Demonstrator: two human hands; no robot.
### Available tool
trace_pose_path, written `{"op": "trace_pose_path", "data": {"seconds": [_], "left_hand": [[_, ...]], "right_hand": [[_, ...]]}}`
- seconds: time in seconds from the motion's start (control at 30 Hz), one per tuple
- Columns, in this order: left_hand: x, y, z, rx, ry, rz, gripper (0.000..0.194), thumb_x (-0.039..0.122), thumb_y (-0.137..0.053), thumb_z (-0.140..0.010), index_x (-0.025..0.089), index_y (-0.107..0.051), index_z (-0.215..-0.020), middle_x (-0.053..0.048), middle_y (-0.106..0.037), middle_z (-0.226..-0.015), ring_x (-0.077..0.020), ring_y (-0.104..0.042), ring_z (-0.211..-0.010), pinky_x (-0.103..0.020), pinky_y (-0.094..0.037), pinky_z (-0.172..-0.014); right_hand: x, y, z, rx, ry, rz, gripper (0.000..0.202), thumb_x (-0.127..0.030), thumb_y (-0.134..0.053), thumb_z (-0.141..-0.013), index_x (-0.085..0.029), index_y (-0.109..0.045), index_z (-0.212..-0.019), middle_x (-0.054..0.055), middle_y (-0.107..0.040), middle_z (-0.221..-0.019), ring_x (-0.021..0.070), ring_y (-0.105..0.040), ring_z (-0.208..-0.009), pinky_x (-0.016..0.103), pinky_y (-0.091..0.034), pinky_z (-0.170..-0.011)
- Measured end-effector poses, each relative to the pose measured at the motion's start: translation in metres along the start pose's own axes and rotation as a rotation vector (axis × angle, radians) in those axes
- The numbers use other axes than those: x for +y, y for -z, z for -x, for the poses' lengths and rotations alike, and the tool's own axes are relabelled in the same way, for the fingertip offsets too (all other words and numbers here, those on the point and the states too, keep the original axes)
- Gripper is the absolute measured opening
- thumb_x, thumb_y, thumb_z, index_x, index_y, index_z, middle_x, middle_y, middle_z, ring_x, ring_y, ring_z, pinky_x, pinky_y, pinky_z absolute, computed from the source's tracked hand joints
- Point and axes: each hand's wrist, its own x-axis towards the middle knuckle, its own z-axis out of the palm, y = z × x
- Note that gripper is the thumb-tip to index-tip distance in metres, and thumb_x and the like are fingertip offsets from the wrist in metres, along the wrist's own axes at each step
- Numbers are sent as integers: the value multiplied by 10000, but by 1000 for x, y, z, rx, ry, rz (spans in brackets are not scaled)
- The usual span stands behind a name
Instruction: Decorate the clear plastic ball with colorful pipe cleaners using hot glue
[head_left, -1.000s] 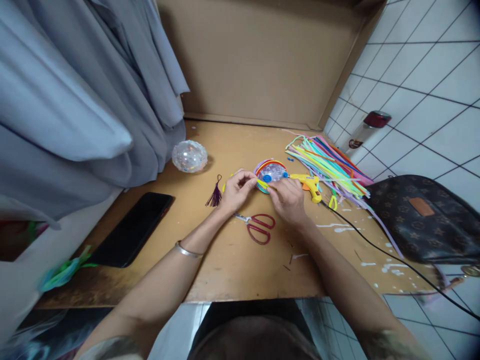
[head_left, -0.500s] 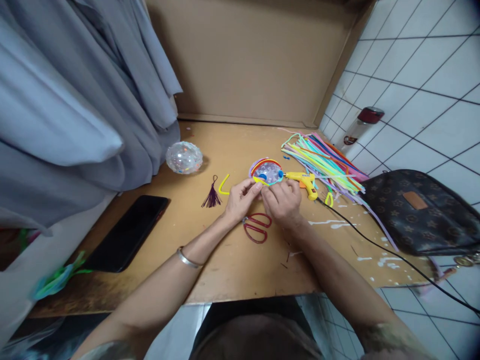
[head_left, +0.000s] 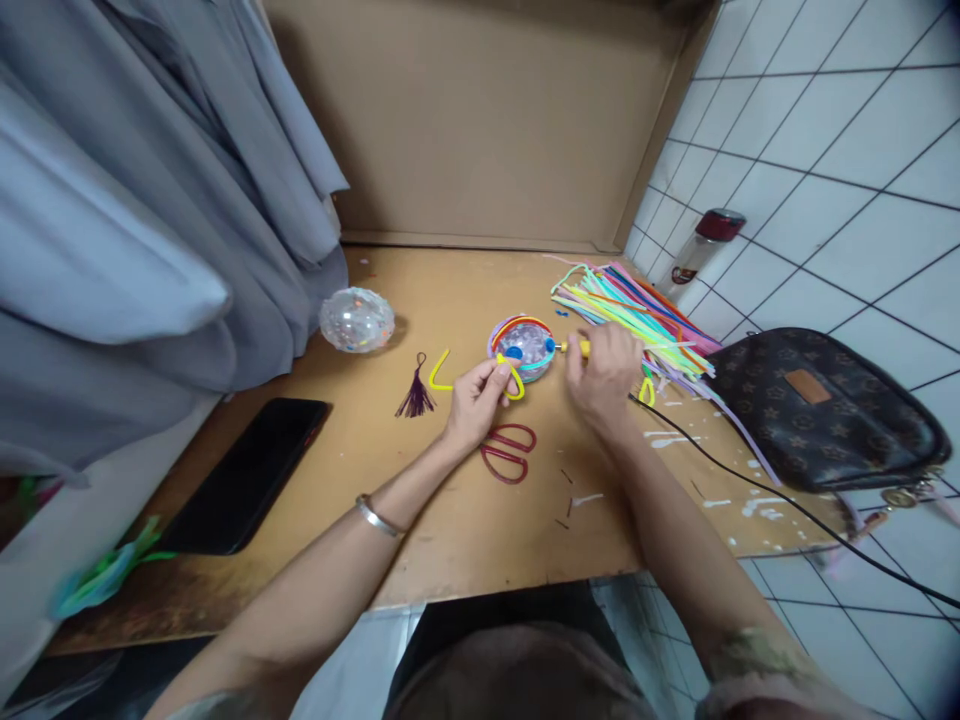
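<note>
head view, left hand [head_left: 478, 402] pinching fuzzy yellow loop [head_left: 520, 384], right hand [head_left: 606, 378] gripping plastic glue gun [head_left: 585, 349]

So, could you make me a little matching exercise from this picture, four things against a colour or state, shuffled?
Things:
1. scissors
2. left hand
3. tassel
4. right hand

Colour or state:
A. dark purple
B. over a yellow glue gun
C. red-handled
D. pinching a bent yellow strip

Right pairs: 1-C, 2-D, 3-A, 4-B
</note>
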Motion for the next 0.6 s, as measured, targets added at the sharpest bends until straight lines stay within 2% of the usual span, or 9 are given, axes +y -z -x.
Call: {"op": "trace_pose_path", "data": {"seconds": [0.1,0.17,0.23,0.33,0.43,0.6], "left_hand": [[0,-3,4,-53,28,-1,516,648,-610,-877,145,-718,-843,-5,-628,-650,-91,-506,-534,-224,-425,-538],[1,-6,8,-83,35,-28,504,634,-600,-888,146,-724,-864,3,-613,-636,-94,-494,-539,-225,-415,-538],[4,-8,11,-112,32,-63,497,621,-587,-899,145,-720,-842,7,-601,-626,-94,-481,-542,-229,-409,-548],[8,-12,14,-165,33,-86,500,610,-571,-909,148,-689,-759,3,-602,-629,-94,-486,-550,-235,-415,-567],[10,-13,15,-194,25,-90,512,604,-567,-911,157,-646,-675,0,-595,-621,-95,-495,-556,-238,-418,-575],[9,-12,14,-175,47,-97,519,638,-585,-882,158,-668,-703,11,-576,-597,-94,-465,-534,-246,-406,-563]], "right_hand": [[20,-3,-8,-288,-269,233,456,-447,-479,-955,-46,-663,-1071,254,-690,-1038,366,-616,-984,486,-400,-875],[28,-7,-9,-498,-377,312,542,-477,-518,-931,8,-653,-1132,295,-683,-1100,398,-637,-1030,504,-426,-898],[31,-12,-7,-616,-440,312,592,-505,-528,-924,23,-650,-1163,305,-673,-1161,406,-645,-1095,483,-460,-901],[33,-19,-4,-630,-488,277,606,-530,-549,-903,2,-655,-1173,289,-658,-1228,392,-658,-1136,443,-494,-901],[35,-23,-3,-600,-555,245,559,-481,-580,-873,-18,-653,-1177,271,-672,-1215,380,-683,-1108,421,-507,-897],[42,-21,-5,-450,-649,128,503,-394,-596,-834,-35,-634,-1184,262,-711,-1103,392,-703,-1029,442,-523,-833]]}}
